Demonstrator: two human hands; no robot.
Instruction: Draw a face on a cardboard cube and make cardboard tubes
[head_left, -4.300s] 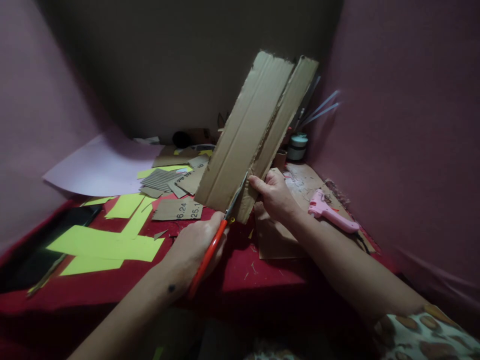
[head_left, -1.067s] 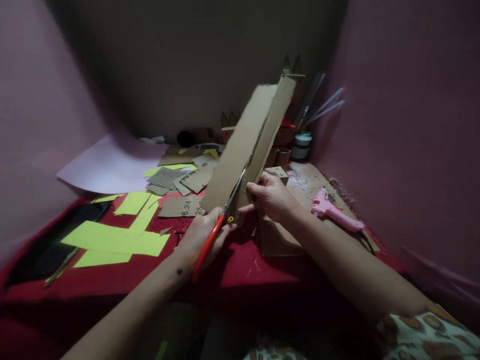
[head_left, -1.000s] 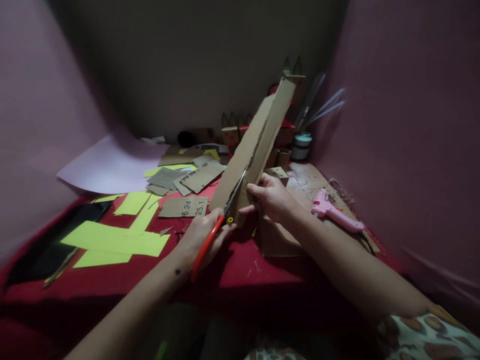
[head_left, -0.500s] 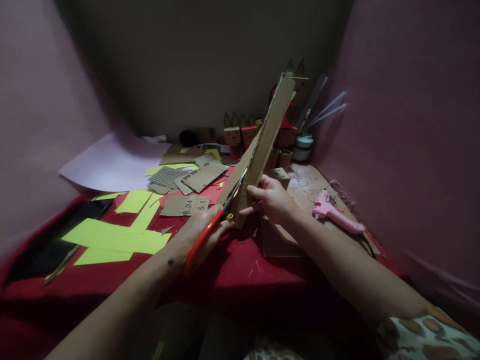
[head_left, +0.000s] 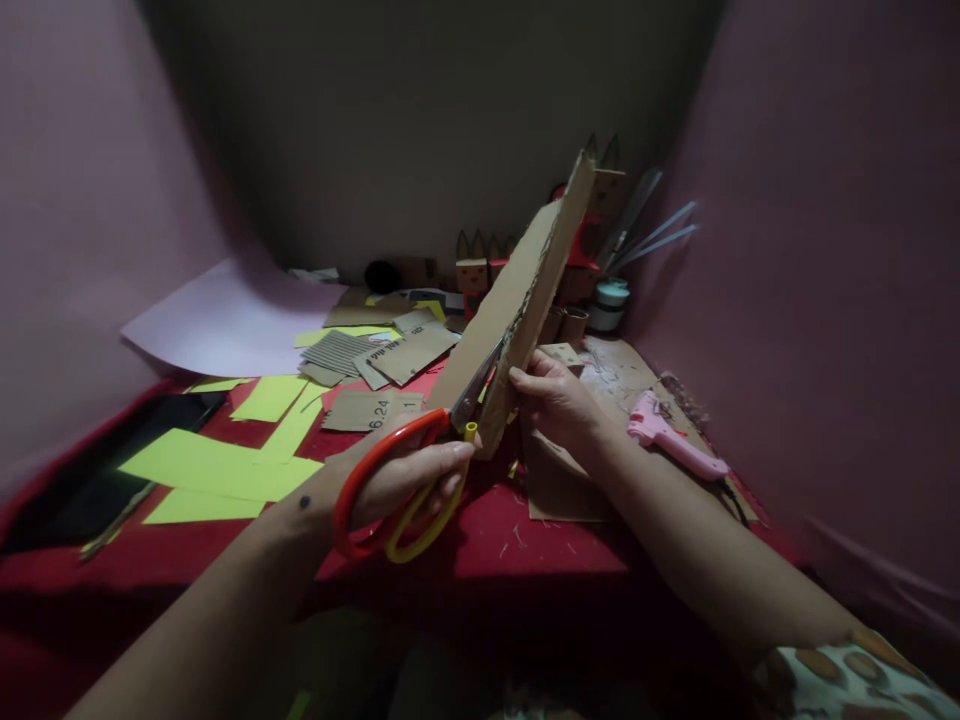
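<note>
My left hand (head_left: 412, 475) is closed around the red and yellow handles of a pair of scissors (head_left: 394, 430). Their blades sit against the ragged cut edge of a long cardboard piece (head_left: 544, 280), which is tilted up and away from me. A narrow strip stands out at an angle along its right side, while the wider panel (head_left: 499, 300) lies to the left of the blades. Near its lower end, my right hand (head_left: 559, 395) pinches the strip between thumb and fingers. Part of the blades is hidden by the cardboard.
A pink glue gun (head_left: 671, 435) lies on the right. Cardboard scraps (head_left: 409, 350) and yellow paper pieces (head_left: 225, 465) cover the left of the red cloth (head_left: 495, 550). Small cardboard figures (head_left: 472, 275) and a lidded jar (head_left: 609, 303) stand at the back.
The scissors have turned so that both handle loops show, and my left hand has opened them wider. The cardboard has rotated, showing more of its wide left panel.
</note>
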